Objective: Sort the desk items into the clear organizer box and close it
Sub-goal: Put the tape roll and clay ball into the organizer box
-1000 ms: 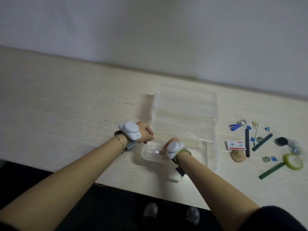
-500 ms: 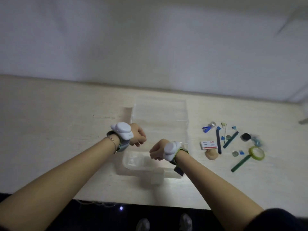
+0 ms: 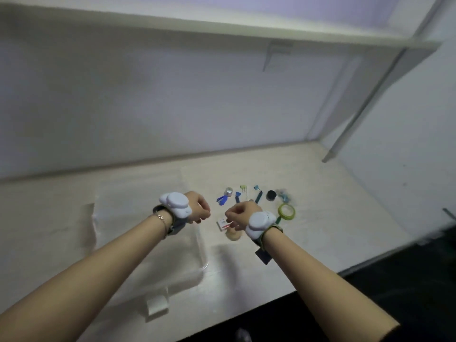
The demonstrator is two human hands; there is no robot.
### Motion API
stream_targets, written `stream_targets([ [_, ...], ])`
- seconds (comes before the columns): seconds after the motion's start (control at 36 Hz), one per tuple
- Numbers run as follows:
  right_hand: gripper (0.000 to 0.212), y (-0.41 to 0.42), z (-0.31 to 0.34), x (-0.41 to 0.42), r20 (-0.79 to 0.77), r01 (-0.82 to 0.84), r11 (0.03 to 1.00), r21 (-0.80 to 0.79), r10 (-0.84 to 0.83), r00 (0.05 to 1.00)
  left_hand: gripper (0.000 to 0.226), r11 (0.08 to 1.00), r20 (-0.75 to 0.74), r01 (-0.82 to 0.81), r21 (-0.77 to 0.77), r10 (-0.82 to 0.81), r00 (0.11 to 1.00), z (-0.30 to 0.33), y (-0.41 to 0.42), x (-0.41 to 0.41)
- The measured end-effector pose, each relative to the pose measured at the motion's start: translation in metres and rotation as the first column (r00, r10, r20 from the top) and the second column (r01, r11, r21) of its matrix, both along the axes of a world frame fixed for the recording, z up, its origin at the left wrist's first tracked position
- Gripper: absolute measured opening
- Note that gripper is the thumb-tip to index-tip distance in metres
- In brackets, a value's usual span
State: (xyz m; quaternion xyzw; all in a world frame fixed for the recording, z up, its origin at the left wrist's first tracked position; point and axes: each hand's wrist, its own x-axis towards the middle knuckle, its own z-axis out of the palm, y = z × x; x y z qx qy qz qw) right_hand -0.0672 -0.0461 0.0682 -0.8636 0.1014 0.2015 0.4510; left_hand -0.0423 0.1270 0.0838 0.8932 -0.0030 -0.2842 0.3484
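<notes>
The clear organizer box (image 3: 202,255) lies on the desk at lower centre, partly under my left forearm, with its white latch (image 3: 158,304) at the near edge. My left hand (image 3: 197,208) and my right hand (image 3: 240,214) are raised above the desk as closed fists, close together, with nothing visible in them. Behind and right of my fists lie the small items: a blue clip (image 3: 222,199), a black round piece (image 3: 271,195), a green tape ring (image 3: 286,211), a dark green pen (image 3: 258,197), a red-and-white packet (image 3: 222,223) and a tan lump (image 3: 233,235).
The pale wooden desk (image 3: 333,218) runs to a wall at the back and on the right. A white shelf (image 3: 271,33) hangs overhead with a slanted support rod (image 3: 357,114) coming down to the back right corner. The desk's near edge drops to a dark floor.
Both hands left the box's front edge and rose up and to the right as fists. The view tilted up and the box now sits lower left in view.
</notes>
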Motion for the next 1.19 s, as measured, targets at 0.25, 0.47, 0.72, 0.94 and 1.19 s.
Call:
stream_targets([
  [0.25, 0.024, -0.092, -0.008, 0.023, 0.061, 0.228, 0.963, -0.146, -0.222, 0.973, 0.039, 0.946, 0.064, 0.193, 0.26, -0.216, 0.974, -0.027, -0.065, 0.023],
  [0.47, 0.025, -0.127, -0.036, 0.047, -0.034, 0.221, 0.956, -0.193, -0.231, 0.972, 0.04, 0.921, -0.038, 0.222, 0.321, -0.222, 0.974, -0.064, -0.107, 0.046],
  [0.72, 0.025, -0.163, -0.066, 0.073, -0.092, 0.177, 0.962, -0.206, -0.199, 0.976, 0.036, 0.881, -0.159, 0.179, 0.438, -0.12, 0.98, -0.101, -0.135, 0.063],
  [0.94, 0.027, -0.181, -0.078, 0.086, -0.105, 0.155, 0.958, -0.242, -0.184, 0.977, 0.038, 0.856, -0.226, 0.185, 0.483, -0.082, 0.971, -0.112, -0.141, 0.055],
  [1.19, 0.026, -0.189, -0.082, 0.091, -0.078, 0.141, 0.947, -0.289, -0.17, 0.982, 0.031, 0.865, -0.216, 0.138, 0.483, -0.035, 0.976, -0.113, -0.144, 0.054],
])
